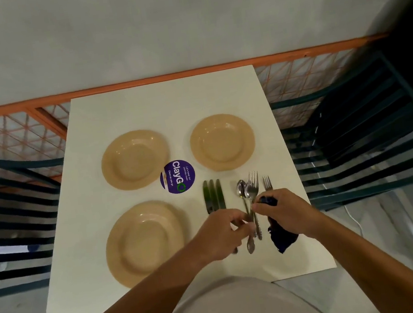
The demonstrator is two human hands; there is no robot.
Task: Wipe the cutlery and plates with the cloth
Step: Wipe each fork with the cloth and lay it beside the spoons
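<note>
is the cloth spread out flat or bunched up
Bunched up. The dark cloth is gripped in the right hand, crumpled, one end hanging down to the table.

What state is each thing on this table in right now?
Left hand: closed on spoon and fork handles.
Right hand: gripping the dark cloth.
Spoons and forks: bunched, held in the hands.
Lone fork: partly hidden by the right hand.
Knives: lying side by side, flat.
Three plates: upright, empty.
Round sticker: flat on the table.
</note>
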